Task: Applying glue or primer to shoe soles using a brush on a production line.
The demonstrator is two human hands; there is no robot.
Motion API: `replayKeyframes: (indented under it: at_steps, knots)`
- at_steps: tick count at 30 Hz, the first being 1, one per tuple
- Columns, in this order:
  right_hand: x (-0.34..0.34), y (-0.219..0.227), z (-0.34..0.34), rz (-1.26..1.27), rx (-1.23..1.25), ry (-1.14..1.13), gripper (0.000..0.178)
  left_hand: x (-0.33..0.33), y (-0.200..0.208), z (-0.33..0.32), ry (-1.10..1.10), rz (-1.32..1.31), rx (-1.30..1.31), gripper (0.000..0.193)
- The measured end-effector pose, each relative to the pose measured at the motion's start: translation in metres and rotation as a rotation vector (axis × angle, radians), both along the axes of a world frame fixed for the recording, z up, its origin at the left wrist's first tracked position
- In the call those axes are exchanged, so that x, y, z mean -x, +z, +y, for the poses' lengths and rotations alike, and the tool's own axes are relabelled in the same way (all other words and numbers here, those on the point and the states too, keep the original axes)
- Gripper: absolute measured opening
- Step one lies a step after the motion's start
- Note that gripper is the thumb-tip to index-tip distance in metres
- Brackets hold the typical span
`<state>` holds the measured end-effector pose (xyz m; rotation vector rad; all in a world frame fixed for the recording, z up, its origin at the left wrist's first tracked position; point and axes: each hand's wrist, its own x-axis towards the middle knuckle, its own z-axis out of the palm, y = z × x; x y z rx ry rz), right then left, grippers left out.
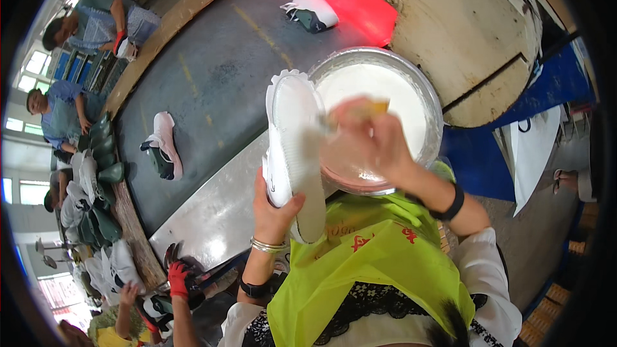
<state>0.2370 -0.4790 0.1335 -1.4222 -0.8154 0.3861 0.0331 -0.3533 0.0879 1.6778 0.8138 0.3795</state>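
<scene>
My left hand (275, 213) is closed around the heel end of a white shoe (297, 135), held upright with its pale, finely ribbed underside turned toward my right hand. The shoe's toe end has a scalloped white edge. My right hand (373, 144), smeared by motion, grips a brush with a yellowish handle (379, 106). Its blurred tip meets or nearly meets the edge of the shoe's underside. Beneath the right hand stands a round metal basin (438, 112) of white liquid (369, 83).
On the dark conveyor belt (225, 58) lie a white-and-green shoe (312, 6) near a red-lit patch and another shoe (162, 146) at left. A metal ledge (209, 196) borders it. Co-workers line the left side beside piled shoes (96, 205); a red-gloved hand (178, 278) is at lower left.
</scene>
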Motion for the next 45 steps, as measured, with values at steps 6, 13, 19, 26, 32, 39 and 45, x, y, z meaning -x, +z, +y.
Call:
replayKeyframes:
  at_steps: [6, 13, 19, 26, 32, 39, 45]
  knots:
    - [-0.033, -0.006, 0.024, 0.038, 0.073, -0.296, 0.021, -0.002, 0.024, -0.010, 0.009, -0.111, 0.286, 0.081]
    - [-0.021, -0.001, 0.005, 0.055, 0.130, -0.265, 0.022, 0.004, 0.026, -0.006, 0.026, -0.104, 0.283, 0.079]
    - [-0.027, 0.006, 0.022, -0.089, 0.075, -0.197, 0.020, 0.009, 0.026, -0.009, -0.024, -0.046, 0.051, 0.080]
    - [-0.039, 0.021, 0.015, -0.200, 0.093, -0.024, 0.017, 0.015, 0.026, -0.004, -0.139, 0.057, -0.024, 0.084]
    - [-0.065, 0.024, 0.019, -0.264, 0.025, 0.001, 0.014, 0.012, 0.046, -0.006, -0.152, -0.042, 0.215, 0.088]
    - [-0.061, 0.023, -0.001, -0.199, 0.161, -0.142, 0.017, 0.007, 0.042, -0.001, -0.171, -0.040, 0.145, 0.086]
    - [-0.059, 0.005, 0.012, -0.155, 0.139, -0.210, 0.023, 0.009, 0.045, -0.004, -0.167, -0.074, 0.112, 0.087]
